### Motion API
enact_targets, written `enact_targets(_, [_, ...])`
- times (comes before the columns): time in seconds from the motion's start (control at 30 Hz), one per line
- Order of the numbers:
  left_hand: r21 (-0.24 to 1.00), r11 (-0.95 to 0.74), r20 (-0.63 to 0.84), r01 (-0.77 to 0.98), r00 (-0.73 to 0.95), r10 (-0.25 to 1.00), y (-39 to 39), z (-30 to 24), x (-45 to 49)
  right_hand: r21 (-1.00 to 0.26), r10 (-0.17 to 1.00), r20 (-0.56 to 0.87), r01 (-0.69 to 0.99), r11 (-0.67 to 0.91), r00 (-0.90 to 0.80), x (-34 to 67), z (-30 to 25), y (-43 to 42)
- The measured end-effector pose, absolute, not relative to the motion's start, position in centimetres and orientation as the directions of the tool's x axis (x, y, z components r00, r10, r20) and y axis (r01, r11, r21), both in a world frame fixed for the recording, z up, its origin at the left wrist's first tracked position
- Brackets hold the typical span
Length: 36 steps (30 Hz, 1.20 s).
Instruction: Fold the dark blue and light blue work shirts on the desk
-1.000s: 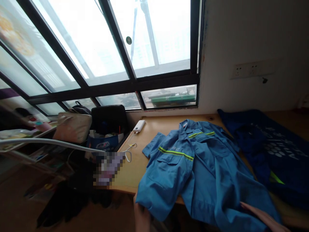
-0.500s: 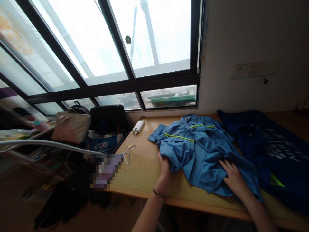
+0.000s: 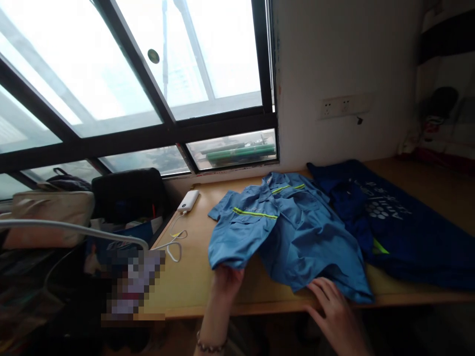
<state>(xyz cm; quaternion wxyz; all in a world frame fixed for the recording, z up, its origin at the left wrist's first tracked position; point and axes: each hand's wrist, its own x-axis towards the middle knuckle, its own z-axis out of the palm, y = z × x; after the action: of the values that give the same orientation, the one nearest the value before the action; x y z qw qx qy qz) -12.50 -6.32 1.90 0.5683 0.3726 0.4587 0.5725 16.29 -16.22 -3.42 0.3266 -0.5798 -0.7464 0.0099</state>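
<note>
A light blue short-sleeved work shirt (image 3: 297, 227) with yellow-green reflective strips lies front up on the table, collar toward the wall. My left hand (image 3: 224, 284), with a bracelet at the wrist, is closed on the lower edge of its left side and lifts that cloth a little; part of the fingers is hidden under the fabric. At the bottom hem on the right, my right hand (image 3: 332, 306) touches the shirt with its fingertips, fingers stretched out and thumb apart. Rumpled folds run through the shirt's lower right part.
A dark blue garment (image 3: 419, 232) with white print lies right of the shirt. On the wooden table (image 3: 196, 232) are a white power bank (image 3: 189, 200) and its cable. A black chair (image 3: 128, 198) and a beige bag (image 3: 52, 212) stand left. A wall socket (image 3: 343, 106) sits behind.
My left hand has drawn the shirt's left front edge outward and toward me, spreading it flatter. My right hand has moved from the shirt's middle to its hem. The view has turned right.
</note>
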Motion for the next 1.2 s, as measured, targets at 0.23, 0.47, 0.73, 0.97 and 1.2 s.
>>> enact_targets(0.23, [0.859, -0.138, 0.116, -0.493, -0.074, 0.99, -0.4, 9.4, -11.0, -0.409, 0.936, 0.316, 0.868, 0.281, -0.154, 17.1, -2.9, -13.2])
enact_targets(0.47, [0.984, 0.172, -0.176, 0.042, 0.093, 0.98, 1.1, 4.5, -7.2, -0.736, 0.945, 0.297, 0.598, 0.318, -0.138, 19.0, 1.3, -12.7])
enact_targets(0.73, [0.652, -0.439, 0.315, 0.618, 0.306, 0.898, -5.8, 1.0, -7.5, -0.847, 0.977, 0.188, 0.52, 0.11, 0.1, 22.1, 2.2, -12.7])
enact_targets(0.97, [0.761, -0.314, 0.366, 0.567, 0.024, 0.93, -10.4, 6.1, -15.3, -0.747, 0.975, 0.187, 0.662, 0.06, 0.122, 23.5, 1.5, -12.9])
enact_targets(1.2, [0.542, -0.07, 0.046, 0.837, 0.053, 0.998, -11.1, 4.6, -16.8, -0.653, 0.991, 0.014, 0.749, 0.111, -0.135, 24.1, 2.4, -13.7])
